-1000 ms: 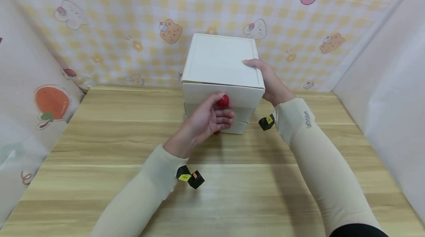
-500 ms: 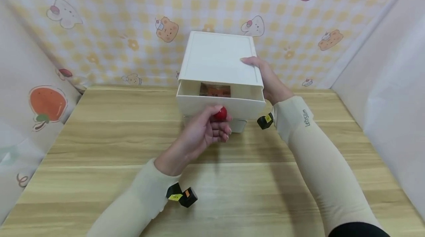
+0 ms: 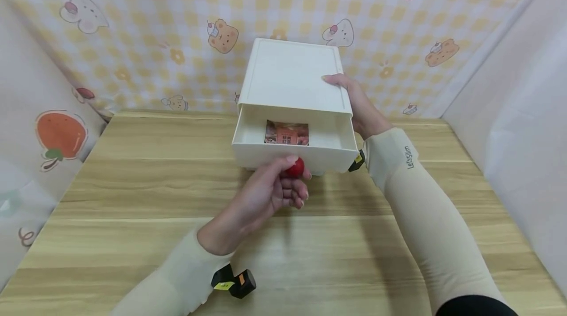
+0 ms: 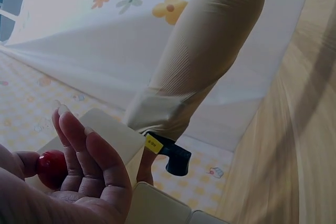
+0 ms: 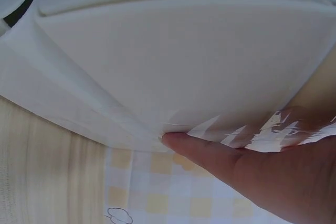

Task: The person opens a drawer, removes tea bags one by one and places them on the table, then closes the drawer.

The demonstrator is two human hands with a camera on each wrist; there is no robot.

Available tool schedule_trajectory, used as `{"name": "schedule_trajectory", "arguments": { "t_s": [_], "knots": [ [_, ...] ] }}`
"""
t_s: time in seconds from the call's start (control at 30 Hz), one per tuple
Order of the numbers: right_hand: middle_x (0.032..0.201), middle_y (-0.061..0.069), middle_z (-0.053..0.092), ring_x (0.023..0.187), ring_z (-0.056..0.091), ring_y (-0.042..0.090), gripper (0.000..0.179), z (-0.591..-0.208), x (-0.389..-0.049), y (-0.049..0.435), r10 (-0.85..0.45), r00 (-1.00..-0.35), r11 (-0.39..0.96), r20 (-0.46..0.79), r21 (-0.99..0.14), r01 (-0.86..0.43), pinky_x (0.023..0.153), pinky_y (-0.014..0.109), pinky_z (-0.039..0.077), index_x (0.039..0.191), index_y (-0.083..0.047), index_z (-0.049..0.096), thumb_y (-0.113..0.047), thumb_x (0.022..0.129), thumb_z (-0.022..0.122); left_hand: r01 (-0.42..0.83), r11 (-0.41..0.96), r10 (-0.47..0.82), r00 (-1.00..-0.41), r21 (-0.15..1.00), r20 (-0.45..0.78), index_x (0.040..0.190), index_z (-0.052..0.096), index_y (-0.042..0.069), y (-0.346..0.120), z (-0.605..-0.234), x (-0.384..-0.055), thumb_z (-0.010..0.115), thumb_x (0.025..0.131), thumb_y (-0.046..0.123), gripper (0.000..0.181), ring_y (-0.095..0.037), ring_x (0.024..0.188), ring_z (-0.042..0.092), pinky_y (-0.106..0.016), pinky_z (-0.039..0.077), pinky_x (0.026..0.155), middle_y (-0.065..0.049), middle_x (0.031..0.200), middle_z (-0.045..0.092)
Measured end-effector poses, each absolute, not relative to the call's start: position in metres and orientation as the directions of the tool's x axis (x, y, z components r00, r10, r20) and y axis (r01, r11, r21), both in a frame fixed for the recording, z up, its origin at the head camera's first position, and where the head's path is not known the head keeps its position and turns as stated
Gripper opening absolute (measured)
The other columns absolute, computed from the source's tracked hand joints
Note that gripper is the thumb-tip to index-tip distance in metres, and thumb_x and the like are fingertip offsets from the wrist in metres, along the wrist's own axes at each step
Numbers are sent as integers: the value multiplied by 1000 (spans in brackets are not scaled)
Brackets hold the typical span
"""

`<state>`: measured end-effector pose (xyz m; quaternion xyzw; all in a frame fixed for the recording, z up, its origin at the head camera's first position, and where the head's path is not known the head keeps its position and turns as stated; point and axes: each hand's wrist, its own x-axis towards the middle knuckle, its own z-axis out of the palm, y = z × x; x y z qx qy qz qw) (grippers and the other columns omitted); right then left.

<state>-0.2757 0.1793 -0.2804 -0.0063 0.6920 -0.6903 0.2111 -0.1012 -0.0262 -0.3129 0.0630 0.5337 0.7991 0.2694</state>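
Observation:
A white drawer cabinet [image 3: 292, 75] stands against the back cloth, its top drawer [image 3: 330, 158] pulled partway out. My left hand [image 3: 270, 188] pinches the round red knob [image 3: 295, 168] on that drawer's front, thumb on one side; the left wrist view shows the same knob [image 4: 51, 169] at the thumb tip, with other fingers loosely bent. Inside the drawer lies a small reddish printed packet [image 3: 287, 134]. My right hand [image 3: 361, 109] rests at the cabinet's right edge, thumb on top. In the right wrist view a straight finger [image 5: 205, 150] touches the white side wall.
The wood-grain table [image 3: 155, 193] extends in front and to both sides. A yellow checked cloth [image 3: 177, 11] hangs behind the cabinet, with white cloth [image 3: 522, 109] along the right side. A small black device [image 3: 235, 281] is on each sleeve.
My left hand has moved toward me with the knob, and the top drawer has slid from nearly closed to partway out, uncovering the packet. My right hand has stayed on the cabinet.

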Motion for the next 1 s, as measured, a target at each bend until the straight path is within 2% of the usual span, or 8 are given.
{"name": "schedule_trajectory", "arguments": {
  "t_s": [0.6, 1.0],
  "knots": [
    [116, 4, 60, 88, 67, 15, 50, -282, -275, 181, -326, -907, 39, -266, -963, 268, 69, 29, 57, 140, -18, 38, -44, 98, 45, -354, -225, 552, -814, 908, -181, 110, 57, -5, -31, -316, -71, 36, 107, 38, 48, -11, 69, 61, -23, 54, 70, 3, 73, 65],
    [113, 2, 60, 90, 65, 14, 41, -284, -275, 179, -322, -917, -10, -235, -968, 252, 73, 29, 56, 134, -19, 41, -40, 99, 44, -322, -203, 569, -807, 925, -156, 115, 57, -11, -34, -323, -62, 35, 108, 38, 54, -11, 71, 62, -24, 55, 73, 3, 77, 66]
  ]
}}
